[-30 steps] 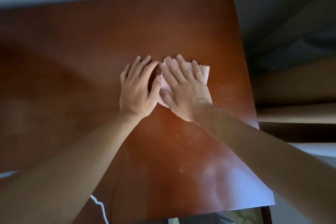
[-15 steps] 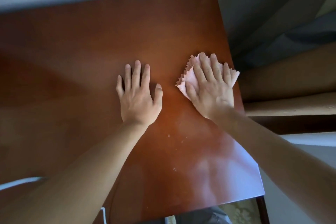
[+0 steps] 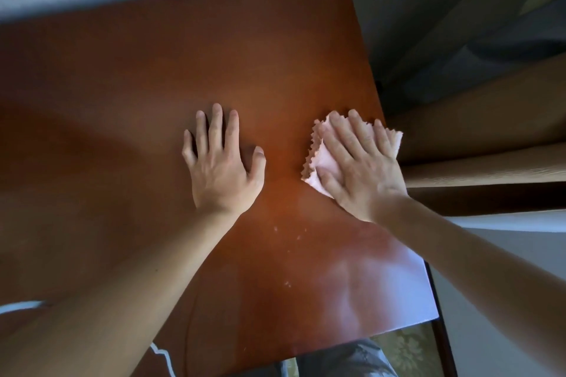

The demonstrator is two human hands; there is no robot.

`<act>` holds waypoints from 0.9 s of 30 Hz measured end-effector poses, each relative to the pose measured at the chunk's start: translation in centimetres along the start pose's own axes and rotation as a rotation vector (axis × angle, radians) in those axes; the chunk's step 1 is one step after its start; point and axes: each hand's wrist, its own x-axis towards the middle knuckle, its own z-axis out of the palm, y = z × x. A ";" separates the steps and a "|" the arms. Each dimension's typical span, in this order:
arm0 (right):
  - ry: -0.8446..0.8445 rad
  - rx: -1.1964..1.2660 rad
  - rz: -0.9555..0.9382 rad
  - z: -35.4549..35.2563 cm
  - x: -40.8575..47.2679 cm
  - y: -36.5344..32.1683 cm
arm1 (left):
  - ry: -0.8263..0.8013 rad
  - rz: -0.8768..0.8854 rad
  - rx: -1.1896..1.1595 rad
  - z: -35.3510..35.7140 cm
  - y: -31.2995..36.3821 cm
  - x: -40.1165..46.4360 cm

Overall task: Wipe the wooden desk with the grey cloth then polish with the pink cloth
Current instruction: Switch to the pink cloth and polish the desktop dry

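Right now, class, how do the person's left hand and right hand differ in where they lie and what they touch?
The left hand lies on the bare wooden desk; the right hand presses on the pink cloth. The left hand sits nearer the desk's middle, the right hand by its right edge. Both lie flat, fingers straight.

- Pink cloth [image 3: 320, 162], folded small with zigzag-cut edges, flat near the right edge of the bench, one corner just over that edge, mostly covered by a pressing palm.
- Wooden bench [image 3: 171, 70], glossy reddish-brown, pale specks on the near part.
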 end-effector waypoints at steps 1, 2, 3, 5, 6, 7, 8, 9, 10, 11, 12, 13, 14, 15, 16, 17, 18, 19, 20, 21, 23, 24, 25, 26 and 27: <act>0.033 0.017 0.032 0.2 -0.2 -0.2 | 0.000 0.000 -0.001 0.0 0.0 0.1; 0.066 0.040 0.076 0.5 -0.8 -0.7 | 0.002 0.001 -0.001 0.0 0.0 0.0; 0.091 0.064 0.122 1.0 -1.9 -1.7 | 0.006 0.004 0.001 0.0 -0.1 0.0; 0.099 0.093 0.147 2.3 -5.0 -4.6 | 0.013 0.013 0.000 0.1 -0.2 0.0; 0.081 0.096 0.126 2.8 -6.6 -6.1 | 0.016 0.013 0.001 0.1 -0.3 0.0; 0.058 0.088 0.102 3.2 -7.9 -7.2 | 0.016 0.012 0.004 0.1 -0.3 0.0; 0.035 0.075 0.087 3.4 -8.8 -8.0 | 0.011 0.010 0.006 0.1 -0.2 0.0; 0.020 0.059 0.082 3.5 -9.3 -8.4 | 0.005 0.010 0.005 0.1 -0.1 0.0; 0.011 0.045 0.083 3.4 -9.3 -8.6 | -0.003 0.010 0.006 0.1 -0.1 0.0; 0.006 0.036 0.085 3.2 -8.9 -8.9 | -0.009 0.008 0.009 0.0 0.0 0.0; 0.001 0.029 0.074 2.8 -8.3 -9.5 | -0.011 0.005 0.013 0.0 0.0 0.0; -0.008 0.026 0.055 2.5 -7.7 -10.4 | -0.012 0.002 0.015 -0.1 -0.1 0.0; -0.026 0.032 0.037 2.2 -7.3 -11.4 | -0.014 0.001 0.013 -0.2 -0.1 0.0; -0.036 0.035 0.022 2.1 -7.1 -12.2 | -0.016 0.002 0.009 -0.2 0.0 -0.1; -0.036 0.035 0.011 2.1 -6.9 -12.7 | -0.016 0.003 0.007 -0.2 0.0 0.0; -0.033 0.040 0.012 2.0 -6.8 -12.6 | -0.014 0.002 0.009 -0.2 0.0 0.0; -0.027 0.053 0.027 2.0 -6.6 -12.1 | -0.017 0.003 0.014 -0.2 -0.1 0.1; -0.017 0.073 0.068 1.8 -6.4 -11.3 | -0.024 0.006 0.016 -0.2 -0.1 0.1; -0.001 0.099 0.136 1.7 -6.1 -10.2 | -0.029 0.008 0.016 -0.2 -0.1 0.1; 0.009 0.130 0.217 1.5 -5.6 -8.9 | -0.032 0.007 0.016 -0.2 0.0 0.1; -0.008 0.176 0.359 1.2 -4.8 -7.1 | -0.037 0.004 0.018 -0.3 0.1 0.0; -0.012 0.191 0.415 1.2 -4.7 -7.1 | -0.038 0.007 0.018 -0.3 0.1 0.0; -0.008 0.196 0.451 1.2 -4.7 -7.9 | -0.039 0.009 0.018 -0.3 0.1 0.0; -0.009 0.188 0.455 1.3 -4.8 -9.4 | -0.039 0.009 0.019 -0.3 0.2 0.0; -0.012 0.175 0.416 1.4 -5.2 -11.4 | -0.040 0.007 0.021 -0.4 0.2 -0.1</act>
